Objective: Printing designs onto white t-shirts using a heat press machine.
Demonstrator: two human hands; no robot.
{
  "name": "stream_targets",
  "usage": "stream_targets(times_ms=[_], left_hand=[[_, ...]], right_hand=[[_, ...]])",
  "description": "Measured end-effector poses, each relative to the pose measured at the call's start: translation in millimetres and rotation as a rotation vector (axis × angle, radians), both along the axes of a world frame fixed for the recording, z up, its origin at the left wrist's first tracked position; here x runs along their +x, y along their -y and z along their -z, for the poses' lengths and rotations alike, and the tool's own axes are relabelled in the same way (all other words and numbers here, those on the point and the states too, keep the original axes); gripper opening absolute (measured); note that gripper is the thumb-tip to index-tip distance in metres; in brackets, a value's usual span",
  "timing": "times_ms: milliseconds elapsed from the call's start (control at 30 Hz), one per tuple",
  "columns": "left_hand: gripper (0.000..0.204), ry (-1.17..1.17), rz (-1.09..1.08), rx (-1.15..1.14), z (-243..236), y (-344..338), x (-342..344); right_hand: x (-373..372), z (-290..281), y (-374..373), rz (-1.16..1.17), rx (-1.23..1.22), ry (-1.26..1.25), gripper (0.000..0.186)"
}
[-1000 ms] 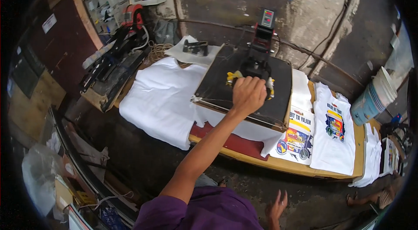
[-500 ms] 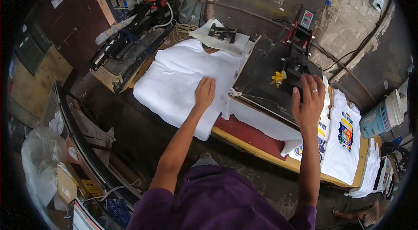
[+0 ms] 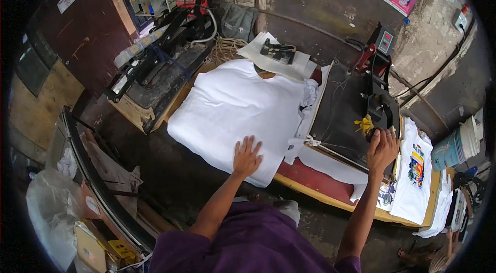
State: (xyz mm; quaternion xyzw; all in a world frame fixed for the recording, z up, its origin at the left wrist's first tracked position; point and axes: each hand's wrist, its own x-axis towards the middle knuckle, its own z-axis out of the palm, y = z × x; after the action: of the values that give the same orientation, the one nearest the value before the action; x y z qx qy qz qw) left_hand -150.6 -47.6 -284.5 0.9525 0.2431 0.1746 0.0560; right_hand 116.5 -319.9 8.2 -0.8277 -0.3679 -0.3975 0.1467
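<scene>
My left hand (image 3: 246,158) lies flat with fingers spread on a broad pile of plain white T-shirts (image 3: 232,102) on the table. Toward the right, a heat press (image 3: 336,113) has its wide black plate swung over white cloth. My right hand (image 3: 383,151) is closed, its fingers curled round the press handle, most of which the hand hides. A yellow rag (image 3: 365,124) is tied just left of that hand. Past the press lie white T-shirts with a colourful print (image 3: 412,175).
A second heat press (image 3: 165,69) with a red control box stands at the far left. Coiled rope (image 3: 226,49) and paper sheets (image 3: 258,52) lie behind the shirts. Stacked buckets (image 3: 454,144) stand at the right. Clear plastic bags (image 3: 54,211) fill the lower left. Another person (image 3: 439,260) is partly visible lower right.
My left hand has moved nearer me on the shirts and flattened out. My right hand has come down from above the press and closed on its handle. The view has shifted slightly.
</scene>
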Motion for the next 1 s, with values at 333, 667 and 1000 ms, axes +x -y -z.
stream_targets(times_ms=[333, 667, 1000], left_hand=[[0.06, -0.126, 0.003, -0.089, -13.3, -45.1, 16.0], [0.068, -0.27, -0.16, -0.137, -2.4, -130.2, 23.4], [0.068, -0.245, -0.143, -0.16, -3.6, -135.9, 23.5]], right_hand=[[-0.3, 1.0, 1.2, 0.05, -0.018, -0.053, 0.034], [0.8, 8.2, 3.3, 0.07, 0.014, -0.182, 0.034], [17.9, 24.4, 8.8, 0.12, 0.024, -0.057, 0.041]])
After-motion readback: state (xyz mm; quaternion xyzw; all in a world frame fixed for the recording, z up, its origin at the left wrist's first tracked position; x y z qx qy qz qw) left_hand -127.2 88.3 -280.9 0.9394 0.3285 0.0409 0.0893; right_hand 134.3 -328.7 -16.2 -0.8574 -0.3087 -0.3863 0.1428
